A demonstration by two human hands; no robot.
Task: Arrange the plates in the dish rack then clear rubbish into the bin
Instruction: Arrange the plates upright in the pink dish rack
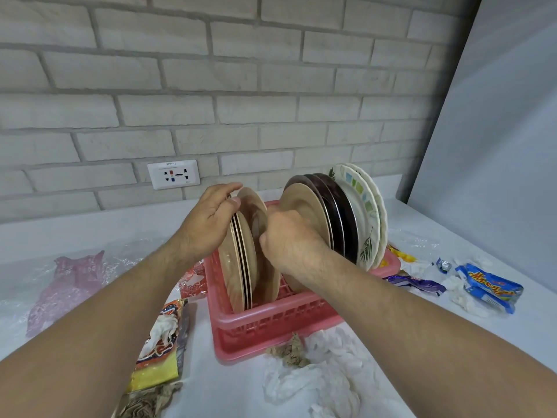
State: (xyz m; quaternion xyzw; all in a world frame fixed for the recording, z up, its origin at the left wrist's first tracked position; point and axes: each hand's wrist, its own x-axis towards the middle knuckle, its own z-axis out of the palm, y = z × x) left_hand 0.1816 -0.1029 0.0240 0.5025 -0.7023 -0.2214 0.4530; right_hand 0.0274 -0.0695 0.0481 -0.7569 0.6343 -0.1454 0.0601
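A pink plastic dish rack (271, 319) sits on the white counter. Several plates stand on edge in it. At its left end is a group of tan plates (238, 267), and my left hand (208, 221) grips their top rims. My right hand (289, 233) is closed around the edge of a single tan plate (304, 203) in the middle of the rack. Behind that stand dark brown plates (337, 209) and white patterned plates (366, 206) at the far right end.
Rubbish lies around the rack: a snack wrapper (164, 336) and brown crumpled paper (289, 352) in front, white tissue (319, 378), a pink plastic bag (69, 285) at left, blue wrappers (488, 288) at right. A wall socket (174, 174) is on the brick wall.
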